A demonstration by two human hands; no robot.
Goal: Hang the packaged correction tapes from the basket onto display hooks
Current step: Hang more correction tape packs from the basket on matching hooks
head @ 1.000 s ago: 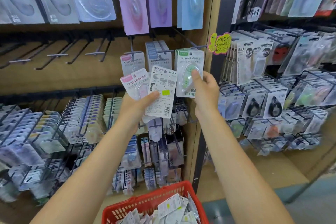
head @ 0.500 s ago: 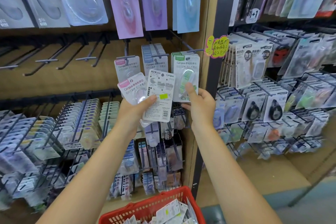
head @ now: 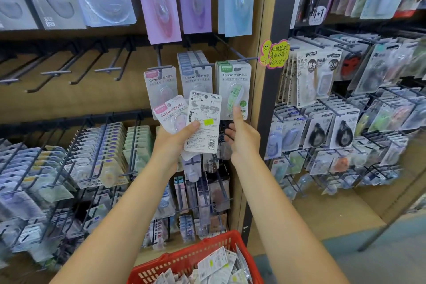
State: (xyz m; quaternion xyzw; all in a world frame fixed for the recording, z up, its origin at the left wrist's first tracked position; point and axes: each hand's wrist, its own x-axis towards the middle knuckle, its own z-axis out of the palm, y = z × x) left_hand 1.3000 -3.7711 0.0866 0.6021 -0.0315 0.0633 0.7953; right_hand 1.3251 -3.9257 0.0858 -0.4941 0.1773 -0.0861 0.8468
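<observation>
A person is standing at a shop shelf of hooks, both arms reaching forward. The left hand (head: 171, 139) is gripping a small fan of packaged correction tapes: a pink-labelled pack (head: 171, 112) tilted to the left, and a pack turned back-side out (head: 204, 120), thumb pressing across its printed face. The right hand (head: 243, 137) is holding nothing; its fingers are loosely open and the forefinger is pointing up, touching the lower edge of a green pack (head: 234, 87) that is hanging on a hook (head: 242, 59) near the shelf's right edge. Beside it, toward the middle of the shelf, a blue pack (head: 196, 76) and a pink pack (head: 161, 84) are each hanging on their own hooks.

The green pack seems to be getting settled. To finish well, it probably wants a gentle push back along the hook until it is hanging straight and facing forward, then the next pack drawn from the fan, matched by colour, and its hole lined up with the hook tip.

Below, at the bottom edge of the view, a red basket (head: 182, 260) is sitting between the arms, holding a loose heap of more packs (head: 219, 265), some face down. Many remain to hang.
</observation>
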